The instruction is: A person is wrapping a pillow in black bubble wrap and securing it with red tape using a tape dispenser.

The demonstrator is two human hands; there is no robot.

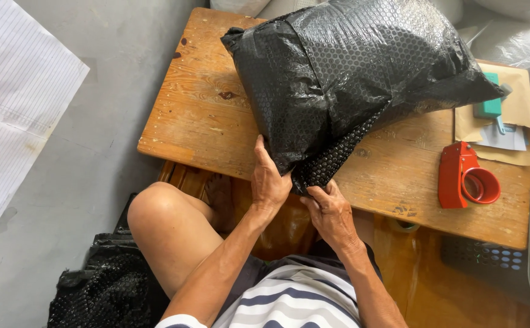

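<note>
The fingers of the left hand (pixel 270 182) are laid flat and curled lightly against the near face of a parcel wrapped in black bubble wrap (pixel 350 73), with the thumb raised along its side. The fingers of the right hand (pixel 329 209) are closed on the loose lower flap of the same wrap, which is pinched at the parcel's near corner just beside the left hand. The parcel is stood tilted on the wooden worktop (pixel 210 115), its near corner overhanging the front edge and its bulk leaned toward the far right. To the right on the worktop, well apart from the hands, a red tape dispenser (pixel 465 179) is seen, and beyond it a teal-handled tool (pixel 491 106) is laid on brown envelopes (pixel 520 103) with a white slip. A bent bare knee (pixel 165 212) is seen below the worktop's left front, and a striped shirt (pixel 289 300) at the bottom edge. More black bubble wrap (pixel 104 291) is heaped on the grey floor (pixel 95 176) at lower left, and a sheet of lined white paper (pixel 10 103) is spread at upper left. Clear plastic bags (pixel 514 36) are piled behind the worktop.
</note>
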